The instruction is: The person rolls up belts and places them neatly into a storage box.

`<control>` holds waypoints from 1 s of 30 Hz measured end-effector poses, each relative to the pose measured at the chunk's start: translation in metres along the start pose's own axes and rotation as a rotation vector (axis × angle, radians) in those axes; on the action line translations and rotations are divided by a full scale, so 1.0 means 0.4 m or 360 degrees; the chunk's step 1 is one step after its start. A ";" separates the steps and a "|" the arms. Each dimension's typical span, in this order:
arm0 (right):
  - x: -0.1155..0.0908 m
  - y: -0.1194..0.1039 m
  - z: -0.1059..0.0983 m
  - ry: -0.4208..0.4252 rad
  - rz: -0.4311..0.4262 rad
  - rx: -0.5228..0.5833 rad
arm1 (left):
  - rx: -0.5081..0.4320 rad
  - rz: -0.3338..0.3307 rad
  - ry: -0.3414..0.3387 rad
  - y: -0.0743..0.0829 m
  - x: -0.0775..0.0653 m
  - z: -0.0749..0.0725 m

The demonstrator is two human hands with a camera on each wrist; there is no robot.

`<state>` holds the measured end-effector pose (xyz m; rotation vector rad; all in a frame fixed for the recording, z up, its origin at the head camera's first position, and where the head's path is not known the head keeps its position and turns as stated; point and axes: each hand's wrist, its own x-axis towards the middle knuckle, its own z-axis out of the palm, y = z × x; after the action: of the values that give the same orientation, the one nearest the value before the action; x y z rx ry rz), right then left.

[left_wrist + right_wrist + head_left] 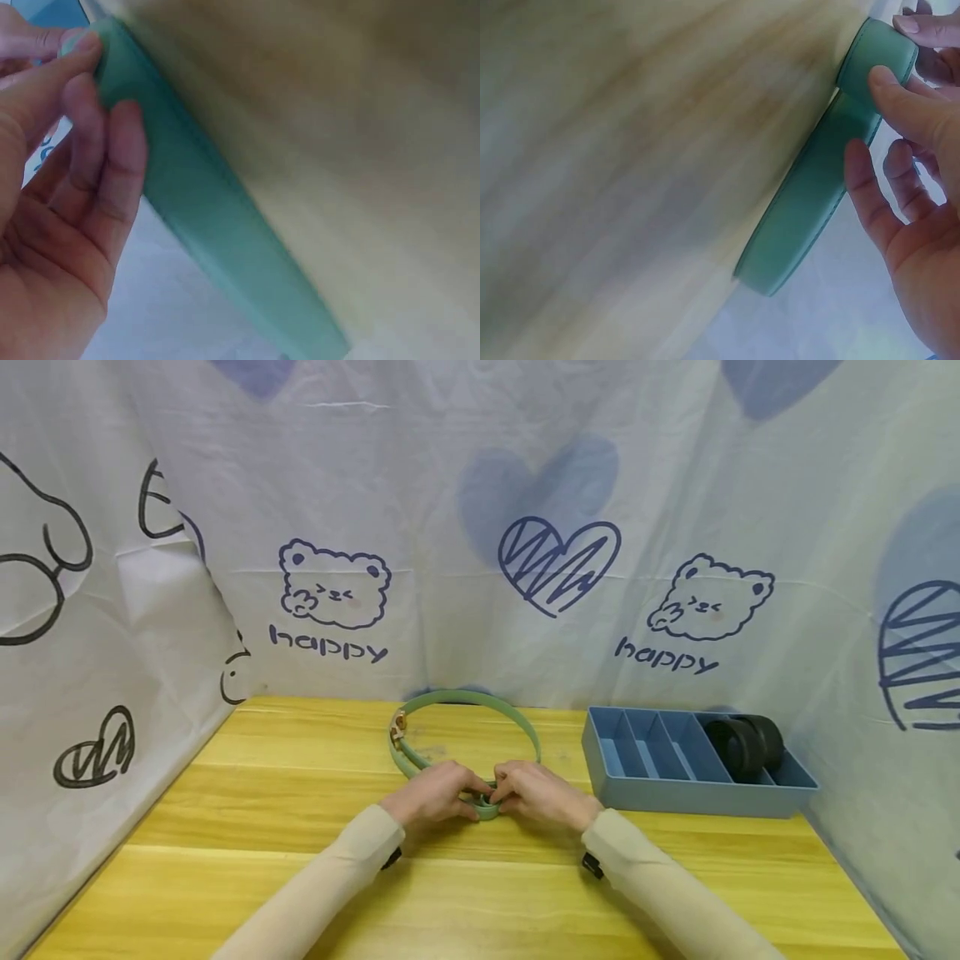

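Note:
A light green belt [461, 696] stands on its edge on the table in a wide loop. At the loop's left side sits its gold-coloured buckle [398, 728]. The near end bends into a small coil [487, 812], with both hands at it. My left hand [438, 793] pinches the coil from the left, and my right hand [542, 795] holds it from the right. In the left wrist view, fingers press along the strap [202, 199]. The right wrist view shows thumb and fingers on the rolled end [877, 64]; the inside of the coil is mostly hidden.
To the right stands a blue-grey divided box [697, 797] with several compartments. Round black rolled items [742, 747] sit in its right part. The wooden table [225, 827] meets a printed white cloth [442, 610] at the back and sides.

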<state>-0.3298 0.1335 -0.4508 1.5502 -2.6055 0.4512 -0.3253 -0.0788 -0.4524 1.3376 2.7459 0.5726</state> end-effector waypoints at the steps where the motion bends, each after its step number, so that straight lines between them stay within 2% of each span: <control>1: 0.000 0.001 -0.001 -0.0001 -0.0008 -0.0002 | 0.0033 0.0000 -0.0001 -0.001 0.002 -0.001; 5: 0.001 0.005 -0.001 -0.0030 0.0006 0.0020 | 0.0156 0.0035 -0.0008 0.004 0.010 -0.006; 8: 0.000 0.001 -0.004 -0.0053 0.0051 0.0030 | 0.0162 0.0056 0.0002 0.008 0.019 -0.005; 16: -0.008 -0.020 0.014 -0.0020 0.0167 -0.0052 | -0.0100 -0.0070 0.0027 0.031 0.033 0.021; 19: -0.009 -0.014 0.016 -0.0006 0.0142 -0.0056 | -0.0064 -0.0028 0.0017 0.024 0.031 0.020; 24: -0.008 0.007 0.011 -0.0045 0.0062 -0.0021 | 0.0047 0.0030 -0.0016 -0.008 0.020 0.012; 30: -0.008 0.015 -0.001 -0.0060 0.0014 0.0037 | 0.0006 0.0010 -0.0022 -0.004 0.029 0.002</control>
<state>-0.3335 0.1391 -0.4524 1.5697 -2.6455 0.4591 -0.3338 -0.0705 -0.4520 1.3463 2.7344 0.5569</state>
